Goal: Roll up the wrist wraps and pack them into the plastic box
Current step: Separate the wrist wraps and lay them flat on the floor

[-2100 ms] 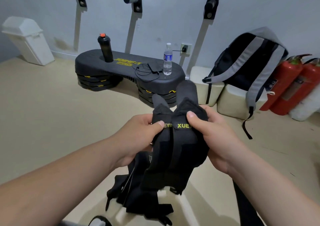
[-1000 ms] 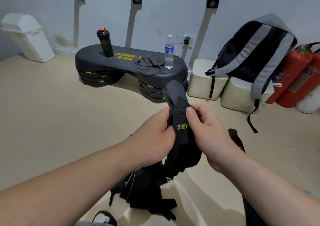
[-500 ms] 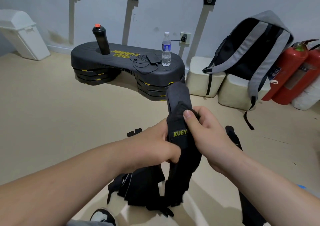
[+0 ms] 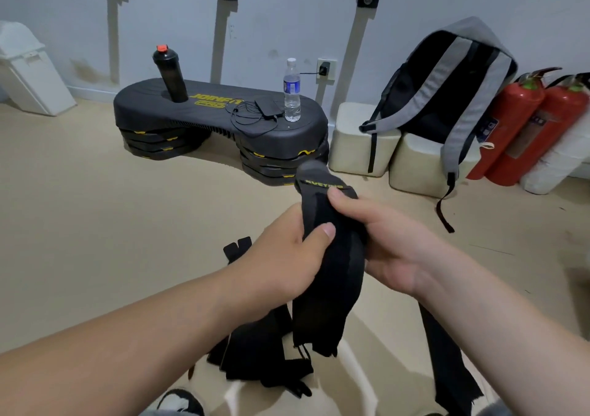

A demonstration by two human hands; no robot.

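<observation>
I hold a black wrist wrap (image 4: 329, 275) with yellow lettering upright in front of me. My left hand (image 4: 281, 256) grips its middle, thumb pressed on the front. My right hand (image 4: 386, 240) pinches the upper part just below the folded-over top end. The wrap's lower end hangs loose. More black wraps (image 4: 255, 351) lie in a heap below my hands, and another black strap (image 4: 447, 361) trails down under my right forearm. A plastic box does not show in this view.
A black step platform (image 4: 207, 118) stands ahead with a black shaker bottle (image 4: 170, 77), a water bottle (image 4: 292, 90) and a cabled device on it. A grey backpack (image 4: 447, 90) leans on white blocks, red fire extinguishers (image 4: 510, 128) at right, a white bin (image 4: 28, 70) at left.
The wrap's top end has folded forward over my right thumb, so the yellow label now faces up. My left thumb has come round onto the wrap's front. The second wrap held earlier is gone.
</observation>
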